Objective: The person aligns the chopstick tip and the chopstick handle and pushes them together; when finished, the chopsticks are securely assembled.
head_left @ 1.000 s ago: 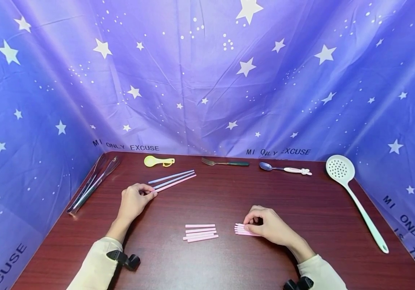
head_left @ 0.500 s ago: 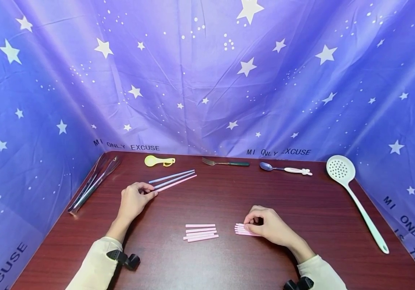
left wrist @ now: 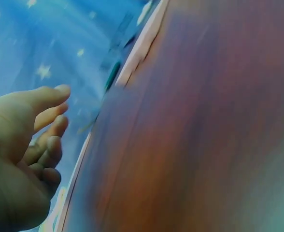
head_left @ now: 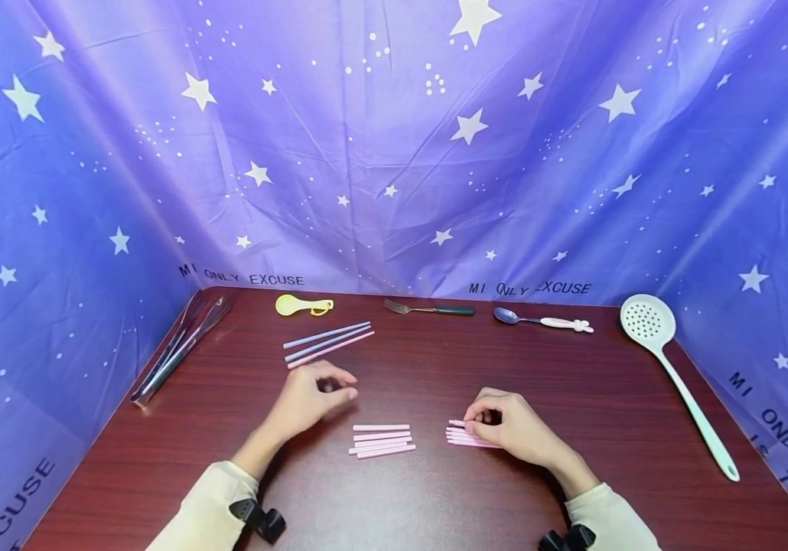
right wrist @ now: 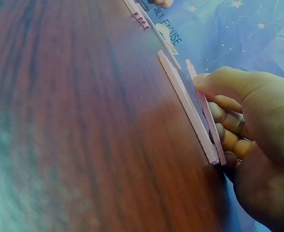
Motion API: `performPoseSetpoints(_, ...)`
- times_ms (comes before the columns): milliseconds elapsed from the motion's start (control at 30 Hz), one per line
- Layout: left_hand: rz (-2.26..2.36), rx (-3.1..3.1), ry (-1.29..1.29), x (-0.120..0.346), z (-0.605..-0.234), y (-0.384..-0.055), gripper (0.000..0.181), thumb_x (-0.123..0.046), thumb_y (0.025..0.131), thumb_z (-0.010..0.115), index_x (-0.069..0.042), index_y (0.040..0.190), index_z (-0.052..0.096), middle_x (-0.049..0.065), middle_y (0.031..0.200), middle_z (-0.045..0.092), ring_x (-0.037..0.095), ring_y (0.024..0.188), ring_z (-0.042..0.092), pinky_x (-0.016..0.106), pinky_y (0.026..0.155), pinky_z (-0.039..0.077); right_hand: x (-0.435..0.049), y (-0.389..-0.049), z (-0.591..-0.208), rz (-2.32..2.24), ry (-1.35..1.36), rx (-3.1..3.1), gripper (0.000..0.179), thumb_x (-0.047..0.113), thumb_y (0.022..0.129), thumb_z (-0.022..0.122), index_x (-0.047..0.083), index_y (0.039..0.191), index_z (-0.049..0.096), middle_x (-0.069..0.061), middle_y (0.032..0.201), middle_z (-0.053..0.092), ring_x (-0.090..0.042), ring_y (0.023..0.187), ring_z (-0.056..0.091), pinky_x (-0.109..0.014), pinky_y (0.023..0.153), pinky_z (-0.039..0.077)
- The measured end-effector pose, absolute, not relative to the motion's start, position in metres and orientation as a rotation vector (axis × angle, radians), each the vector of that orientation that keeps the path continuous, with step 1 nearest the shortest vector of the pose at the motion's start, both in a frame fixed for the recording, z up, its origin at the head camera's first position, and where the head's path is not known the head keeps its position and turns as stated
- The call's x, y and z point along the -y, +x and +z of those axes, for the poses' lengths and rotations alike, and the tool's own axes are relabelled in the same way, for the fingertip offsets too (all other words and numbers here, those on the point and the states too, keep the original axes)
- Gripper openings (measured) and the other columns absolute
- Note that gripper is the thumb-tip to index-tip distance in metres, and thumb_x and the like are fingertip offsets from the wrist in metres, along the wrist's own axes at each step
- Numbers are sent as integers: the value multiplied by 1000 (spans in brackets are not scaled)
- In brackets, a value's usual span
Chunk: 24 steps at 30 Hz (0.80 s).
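In the head view my left hand (head_left: pixel 306 399) is above the table, thumb and fingers apart with nothing between them. Just beyond it lie two long blue sticks (head_left: pixel 327 335) and one long pink stick (head_left: pixel 339 349). My right hand (head_left: pixel 519 430) pinches a short pink stick (right wrist: pixel 205 108) between thumb and fingers. One end of that stick is raised off the other short pink sticks (head_left: pixel 463 438) lying side by side under the hand, which partly hides them. Between the hands lies a second group of several short pink sticks (head_left: pixel 382 448).
Along the back edge lie a yellow measuring spoon (head_left: pixel 289 305), a fork (head_left: pixel 428 309) with a green handle, and a spoon (head_left: pixel 542 321) with a white handle. A whisk-like wire utensil (head_left: pixel 180 348) is at left, a white skimmer (head_left: pixel 676 379) at right. Starry cloth (head_left: pixel 394 260) walls the table.
My left hand has let go of the long pink stick and moved right and nearer. My right hand has tilted one short pink stick slightly away from its group.
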<state>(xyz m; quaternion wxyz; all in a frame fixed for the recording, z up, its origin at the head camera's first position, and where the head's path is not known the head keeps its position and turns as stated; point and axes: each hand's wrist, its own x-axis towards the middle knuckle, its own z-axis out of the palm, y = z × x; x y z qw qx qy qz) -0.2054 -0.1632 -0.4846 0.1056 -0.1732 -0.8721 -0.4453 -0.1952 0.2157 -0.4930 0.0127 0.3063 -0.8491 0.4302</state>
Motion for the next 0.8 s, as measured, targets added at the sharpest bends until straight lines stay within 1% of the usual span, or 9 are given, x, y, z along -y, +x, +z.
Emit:
performPoseSetpoints(133, -1294, 2652, -650, 145, -487, -195, 20, -26, 80, 88, -21, 98, 82, -12, 88, 72, 5, 80, 62, 23, 73, 50, -215, -196, -492, 1343, 953, 2646, 18, 7, 86, 81, 25, 86, 75, 10, 80, 63, -2, 75, 56, -21, 66, 49)
performPoseSetpoints(267, -1215, 2710, -711, 134, -492, -188, 19, -31, 80, 88, -25, 97, 83, -12, 93, 72, 8, 91, 61, 27, 81, 48, -215, -196, -492, 1340, 953, 2645, 18, 7, 86, 81, 24, 86, 75, 10, 80, 63, -2, 75, 56, -20, 66, 49)
performPoseSetpoints(400, -1177, 2742, -704, 129, -497, -184, 14, -31, 79, 88, -28, 92, 84, -13, 91, 71, 8, 90, 55, 28, 81, 44, -215, -197, -493, 1342, 955, 2645, 19, 7, 86, 81, 25, 86, 74, 10, 80, 63, -1, 75, 56, -21, 65, 49)
performPoseSetpoints(633, -1182, 2778, -677, 125, -496, -178, 9, -28, 79, 87, -32, 86, 83, -18, 85, 67, 5, 87, 51, 28, 82, 39, -215, -197, -494, 1349, 959, 2642, 19, 8, 86, 80, 25, 86, 75, 10, 81, 63, -2, 75, 57, -21, 65, 49)
performPoseSetpoints(800, -1180, 2781, -681, 123, -497, -177, 8, -25, 79, 87, -31, 83, 83, -18, 83, 68, 5, 85, 50, 25, 79, 38, -216, -197, -495, 1351, 958, 2642, 20, 7, 86, 80, 26, 86, 74, 10, 81, 64, -2, 75, 57, -21, 65, 49)
